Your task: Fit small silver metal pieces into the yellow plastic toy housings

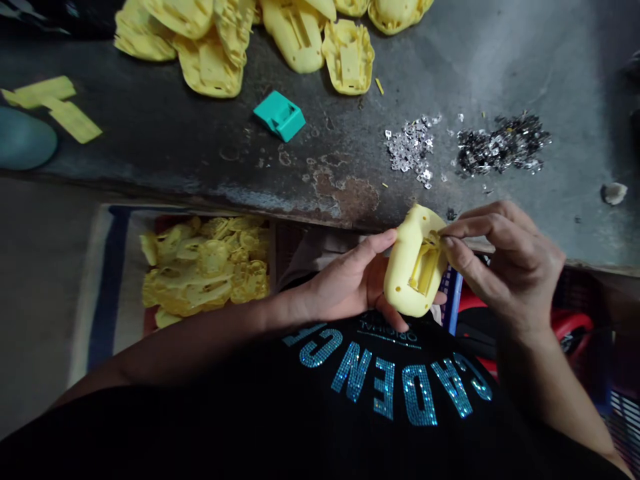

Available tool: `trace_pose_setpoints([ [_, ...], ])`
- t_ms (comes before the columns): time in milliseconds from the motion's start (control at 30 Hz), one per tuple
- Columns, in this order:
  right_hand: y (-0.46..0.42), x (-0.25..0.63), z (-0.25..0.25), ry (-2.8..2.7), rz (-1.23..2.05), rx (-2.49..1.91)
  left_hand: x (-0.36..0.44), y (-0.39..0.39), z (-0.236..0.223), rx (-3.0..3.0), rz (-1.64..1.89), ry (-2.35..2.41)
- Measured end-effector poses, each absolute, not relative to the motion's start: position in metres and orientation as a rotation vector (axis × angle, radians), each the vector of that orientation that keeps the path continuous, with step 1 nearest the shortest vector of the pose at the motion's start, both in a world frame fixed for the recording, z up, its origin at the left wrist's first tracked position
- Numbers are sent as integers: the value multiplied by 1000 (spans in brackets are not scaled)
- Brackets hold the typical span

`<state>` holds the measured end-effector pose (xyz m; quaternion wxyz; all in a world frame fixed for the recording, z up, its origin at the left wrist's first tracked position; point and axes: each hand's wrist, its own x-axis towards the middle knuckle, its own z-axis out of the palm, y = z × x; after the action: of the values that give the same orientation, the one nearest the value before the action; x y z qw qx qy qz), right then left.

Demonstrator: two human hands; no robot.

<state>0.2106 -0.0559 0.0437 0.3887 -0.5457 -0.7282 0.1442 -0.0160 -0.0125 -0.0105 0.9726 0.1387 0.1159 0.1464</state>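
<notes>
My left hand (pixel 350 280) is wrapped round a yellow plastic casing (pixel 406 267), held tilted in front of my chest by the table edge. A long battery-like slot runs down the casing's face, with small holes near its ends. My right hand (pixel 505 260) pinches with thumb and forefinger at the slot's upper end. Whatever lies between those fingertips is too small and hidden to make out. On the table beyond the hands lie a pile of small shiny metal pieces (pixel 411 148) and a darker pile of metal pieces (pixel 503 145).
Several yellow casings (pixel 210 63) lie at the table's back, with a green plastic block (pixel 280 116) nearer. Flat yellow pieces (pixel 75 120) rest at left beside a rounded grey-green object (pixel 25 139). Below the edge, a container holds yellow parts (pixel 205 267). A whitish lump (pixel 614 193) sits right.
</notes>
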Motion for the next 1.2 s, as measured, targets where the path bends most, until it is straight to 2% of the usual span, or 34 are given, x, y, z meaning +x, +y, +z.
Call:
trace_pose_setpoints([
  [133,-52,215,46,-1909,388,-1392,-16,-14,-7,351,337,293],
  [333,-40,222,49,-2017,594,-1364,-18,-21,-5,604,587,548],
  [867,-48,200,25,-1875,173,-1380,-37,-7,12,1014,515,707],
  [1067,-34,199,34,-1921,85,-1357,-34,3,8,977,607,690],
  [1200,-25,194,38,-1942,139,-1372,-41,8,2,828,613,622],
])
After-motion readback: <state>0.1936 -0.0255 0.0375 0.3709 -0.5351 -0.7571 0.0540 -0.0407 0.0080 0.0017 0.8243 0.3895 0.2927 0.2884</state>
